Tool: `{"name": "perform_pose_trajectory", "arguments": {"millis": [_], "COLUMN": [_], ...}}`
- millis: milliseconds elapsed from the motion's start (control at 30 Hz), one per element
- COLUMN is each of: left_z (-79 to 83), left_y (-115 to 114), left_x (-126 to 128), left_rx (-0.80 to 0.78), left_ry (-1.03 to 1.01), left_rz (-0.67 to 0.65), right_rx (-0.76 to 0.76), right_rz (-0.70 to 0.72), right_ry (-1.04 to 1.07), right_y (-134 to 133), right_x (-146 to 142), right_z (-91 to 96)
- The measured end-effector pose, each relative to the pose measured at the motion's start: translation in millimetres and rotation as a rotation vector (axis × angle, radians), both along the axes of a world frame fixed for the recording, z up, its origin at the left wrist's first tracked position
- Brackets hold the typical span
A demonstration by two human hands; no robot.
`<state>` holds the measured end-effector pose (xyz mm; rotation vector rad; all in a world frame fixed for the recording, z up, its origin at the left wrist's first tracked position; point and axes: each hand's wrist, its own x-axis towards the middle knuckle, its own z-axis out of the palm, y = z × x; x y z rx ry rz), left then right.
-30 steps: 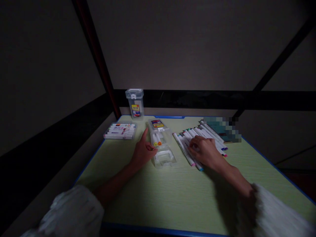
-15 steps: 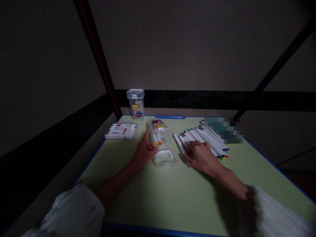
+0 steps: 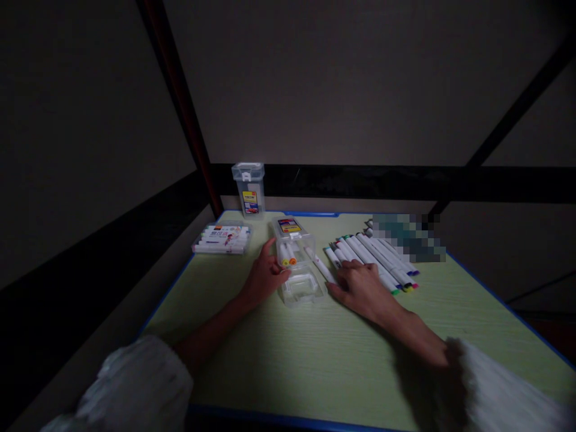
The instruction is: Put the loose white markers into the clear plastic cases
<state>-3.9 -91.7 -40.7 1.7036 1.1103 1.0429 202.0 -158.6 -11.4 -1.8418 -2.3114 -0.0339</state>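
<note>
- The left hand (image 3: 263,277) rests against the left side of the clear plastic marker case (image 3: 297,259), which lies flat and open-ended toward the person. Its fingers are loosely spread along the wall, not gripping, which looks like a way to keep the light case from sliding.
- Two white markers with a yellow and an orange cap (image 3: 288,254) already lie inside the case, cap ends toward the person.
- The right hand (image 3: 360,288) pinches one white marker (image 3: 322,267) between thumb and fingers. The marker is slanted, its far tip just at the case's right edge, so it seems lined up with the case opening.
- Just right of that hand, a row of white markers with coloured caps (image 3: 377,259) lies side by side on the desk, touching one another, close enough to pick from one by one.
- A flat clear pack of markers with a printed label (image 3: 222,238) lies well to the left, and a second clear case stands upright (image 3: 249,189) at the far edge, both apart from the hands.
- Everything sits on a pale green desk with a blue rim (image 3: 315,360).
- The room is dim, with plain grey walls, a dark horizontal rail and slanting dark bars behind the desk.
</note>
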Motion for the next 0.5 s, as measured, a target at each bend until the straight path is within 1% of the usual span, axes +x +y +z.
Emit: {"name": "perform_pose_trajectory", "arguments": {"millis": [133, 267, 367, 500], "left_z": [3.0, 5.6, 7.7, 9.3], "left_y": [-1.6, -2.7, -3.6, -3.6], "left_x": [0.6, 1.3, 0.8, -2.0], "left_rx": [0.031, 0.052, 0.092, 0.139], "left_ry": [0.012, -0.038, -0.063, -0.096], "left_rz": [0.024, 0.053, 0.085, 0.112], "right_rx": [-0.011, -0.008, 0.024, 0.096], "right_rz": [-0.002, -0.018, -0.043, -0.042], "right_ry": [0.056, 0.097, 0.146, 0.202], "right_y": [-0.3, -0.1, 0.5, 1.9], "right_x": [-0.2, 0.2, 1.2, 3.9], "right_z": [-0.2, 0.0, -0.2, -1.5]}}
